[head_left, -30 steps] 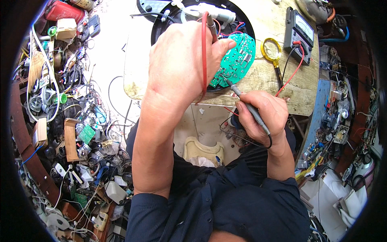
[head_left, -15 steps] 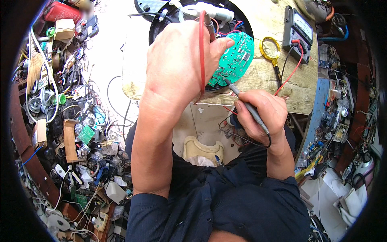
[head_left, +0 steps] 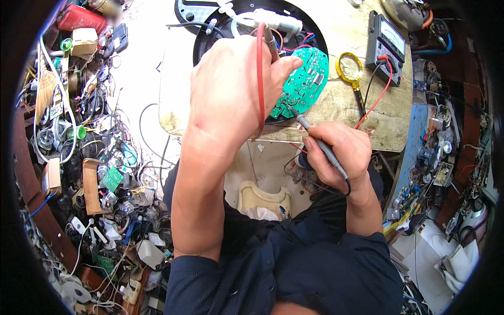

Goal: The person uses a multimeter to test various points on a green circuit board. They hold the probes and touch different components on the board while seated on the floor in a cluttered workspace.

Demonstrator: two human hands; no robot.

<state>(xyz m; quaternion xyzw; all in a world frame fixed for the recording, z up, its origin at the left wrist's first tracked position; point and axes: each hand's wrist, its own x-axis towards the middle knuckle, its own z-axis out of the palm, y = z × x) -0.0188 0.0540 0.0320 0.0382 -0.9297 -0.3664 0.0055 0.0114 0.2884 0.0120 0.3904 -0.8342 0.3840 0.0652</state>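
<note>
My left hand [head_left: 233, 92] is closed around a test probe [head_left: 269, 40] with a red lead over its back, beside a green circuit board [head_left: 308, 79]. My right hand [head_left: 338, 152] grips a grey probe [head_left: 323, 147] with a black lead, its tip at the board's lower part. The board rests in a round black housing [head_left: 210, 44] holding a white cylindrical part [head_left: 278, 20] and wires. Right of it lie a yellow-rimmed magnifying glass [head_left: 348, 67] and an analog meter [head_left: 384, 47] with both leads plugged in. My left hand hides the spot its probe tip touches.
The worn wooden table [head_left: 388, 118] ends just before my lap. Heaps of cables, boards and parts [head_left: 113, 178] fill the left side. More parts [head_left: 441, 157] crowd the right beside a blue board [head_left: 415, 131]. A kettle-like metal object [head_left: 404, 10] stands at the back right. A cream plastic seat [head_left: 262, 197] shows below.
The view has shifted slightly, with table and hands appearing a little lower in the picture than earlier. Both hands keep their probes, in nearly the same places on the board.
</note>
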